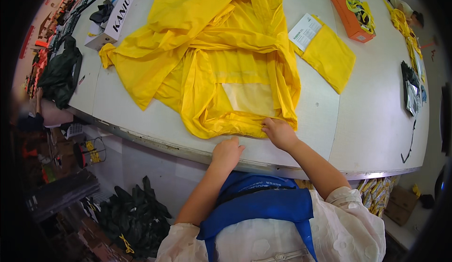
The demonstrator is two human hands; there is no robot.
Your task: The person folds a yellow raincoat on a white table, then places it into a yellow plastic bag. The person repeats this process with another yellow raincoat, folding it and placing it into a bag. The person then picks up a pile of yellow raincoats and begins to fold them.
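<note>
A yellow raincoat lies spread and rumpled on the table, with a pale see-through panel showing inside its lower opening. My right hand pinches the coat's near hem at its right part. Just below the same hem, to the left, is my left hand. Its fingers are curled in and the thumb sticks out to the right; whether anything is in them is hidden. To the right of the coat lies a flat folded yellow pouch with a white printed card on its upper corner.
An orange box with yellow pieces stands at the far right; a white box holds items at the far left. Dark green cloth hangs over the left table edge. More dark fabric is heaped below. Other people are partly visible at both sides.
</note>
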